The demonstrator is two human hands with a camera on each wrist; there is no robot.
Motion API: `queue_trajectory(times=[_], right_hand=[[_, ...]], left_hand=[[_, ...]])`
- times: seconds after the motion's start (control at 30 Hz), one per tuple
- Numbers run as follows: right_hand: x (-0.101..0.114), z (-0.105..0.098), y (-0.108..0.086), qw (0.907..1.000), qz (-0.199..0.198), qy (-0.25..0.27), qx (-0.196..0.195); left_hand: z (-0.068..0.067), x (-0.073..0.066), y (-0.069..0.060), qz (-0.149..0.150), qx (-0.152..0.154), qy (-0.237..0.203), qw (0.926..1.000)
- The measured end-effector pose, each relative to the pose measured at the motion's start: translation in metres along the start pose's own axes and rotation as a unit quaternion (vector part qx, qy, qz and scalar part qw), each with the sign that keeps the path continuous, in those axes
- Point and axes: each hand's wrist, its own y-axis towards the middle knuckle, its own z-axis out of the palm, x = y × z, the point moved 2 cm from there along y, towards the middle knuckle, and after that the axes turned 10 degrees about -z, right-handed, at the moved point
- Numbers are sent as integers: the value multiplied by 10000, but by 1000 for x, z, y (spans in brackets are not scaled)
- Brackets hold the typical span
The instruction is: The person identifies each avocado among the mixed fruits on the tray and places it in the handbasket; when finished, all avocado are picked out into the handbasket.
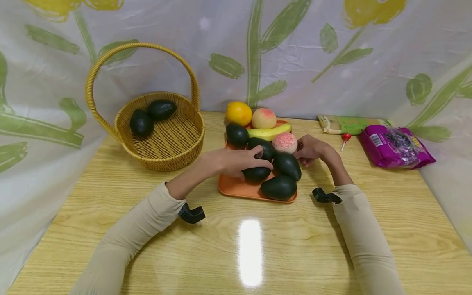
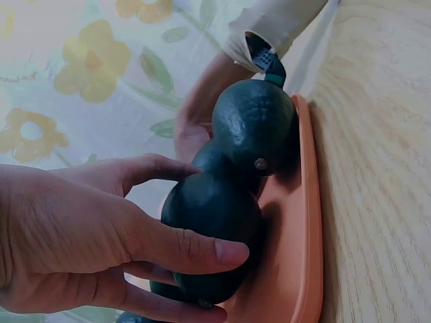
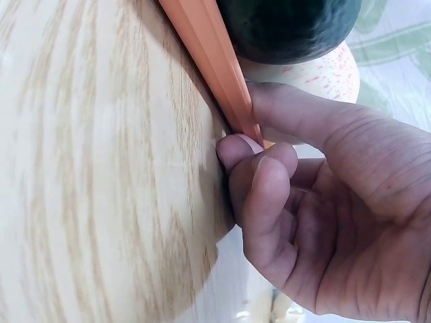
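In the left wrist view, an avocado (image 2: 212, 222) is gripped by the left hand (image 2: 101, 235), the thumb laid across one side and fingers set against another; in the head view this thumb is hidden. In the right wrist view, the rim of the orange tray (image 3: 219, 67) is pinched between the thumb and curled fingers of the right hand (image 3: 343, 208), a hold barely made out from the head beside the speckled peach (image 1: 285, 143). The gripped avocado is held over the tray's left half, with the other avocados (image 1: 279, 187) close around it; whether its underside is touched by the tray cannot be told. The tray's near edge is bordered by a broad stretch of bare table (image 1: 313, 246). A narrower strip is left toward the basket (image 1: 173, 159), and another is left between the right hand and the lollipop (image 1: 346, 137).
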Motion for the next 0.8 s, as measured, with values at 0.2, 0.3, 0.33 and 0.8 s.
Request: queue_trajectory(times=[0.2, 0.3, 0.33, 0.8], right_hand=[[0, 1, 2, 10000, -38, 19, -12], [-1, 0, 1, 10000, -46, 70, -6], [-2, 0, 1, 10000, -44, 85, -12], [0, 1, -3, 9998, -162, 70, -59]], left_hand=[[-3, 1, -2, 37, 132, -47, 9999], [-5, 1, -4, 17, 107, -100, 9999], [-7, 1, -5, -18, 80, -145, 9999], [-45, 16, -39, 234, -1077, -587, 9922]])
